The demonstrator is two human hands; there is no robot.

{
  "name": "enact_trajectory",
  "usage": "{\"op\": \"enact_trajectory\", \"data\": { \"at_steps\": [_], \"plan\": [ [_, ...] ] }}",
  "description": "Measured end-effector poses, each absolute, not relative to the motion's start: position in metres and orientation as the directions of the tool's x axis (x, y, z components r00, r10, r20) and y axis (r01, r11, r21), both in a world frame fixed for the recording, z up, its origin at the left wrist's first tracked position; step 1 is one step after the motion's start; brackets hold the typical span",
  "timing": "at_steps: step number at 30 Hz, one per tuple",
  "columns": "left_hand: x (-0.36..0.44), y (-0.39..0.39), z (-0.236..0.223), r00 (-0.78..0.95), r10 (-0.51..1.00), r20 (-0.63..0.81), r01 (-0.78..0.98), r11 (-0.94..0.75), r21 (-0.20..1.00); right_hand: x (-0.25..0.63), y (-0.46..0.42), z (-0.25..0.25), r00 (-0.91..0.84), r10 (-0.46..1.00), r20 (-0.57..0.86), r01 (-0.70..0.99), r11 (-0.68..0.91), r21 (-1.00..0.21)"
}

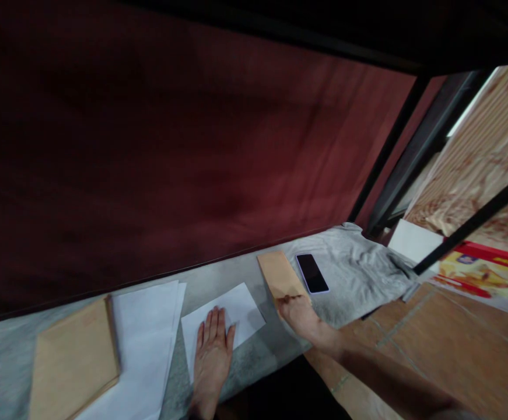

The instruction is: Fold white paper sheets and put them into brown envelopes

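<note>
My left hand (213, 350) lies flat, fingers stretched out, on a white sheet of paper (245, 309) that looks folded. To its right, my right hand (300, 315) has its fingers curled at the near end of a narrow brown paper envelope (280, 271). The envelope rests on the grey cloth, and the fingers hide its near end. Just beyond that hand a phone (312, 273) with a dark screen lies face up. Left of my left hand are larger white sheets (146, 332), with a pile of brown paper (76, 356) partly on top of them.
Grey cloth (350, 262) covers the low surface, wrinkled at the right end. A dark red panel (214, 157) rises behind it. Black frame bars (389, 146) stand at the right. On the tiled floor (455, 350) lies a red and yellow printed sheet (485, 274).
</note>
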State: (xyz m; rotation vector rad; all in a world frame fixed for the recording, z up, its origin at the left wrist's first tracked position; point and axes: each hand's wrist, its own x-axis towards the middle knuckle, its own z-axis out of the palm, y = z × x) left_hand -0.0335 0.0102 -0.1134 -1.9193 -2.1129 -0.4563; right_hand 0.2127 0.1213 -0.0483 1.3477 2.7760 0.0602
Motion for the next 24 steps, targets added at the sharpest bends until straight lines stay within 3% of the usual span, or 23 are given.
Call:
{"op": "enact_trajectory", "data": {
  "at_steps": [24],
  "plan": [
    [-0.031, 0.010, -0.120, -0.141, 0.908, 0.394, 0.990, 0.132, 0.050, 0.223, 0.104, -0.077, -0.599, 0.787, 0.150, 0.798, 0.602, 0.030]
  ]
}}
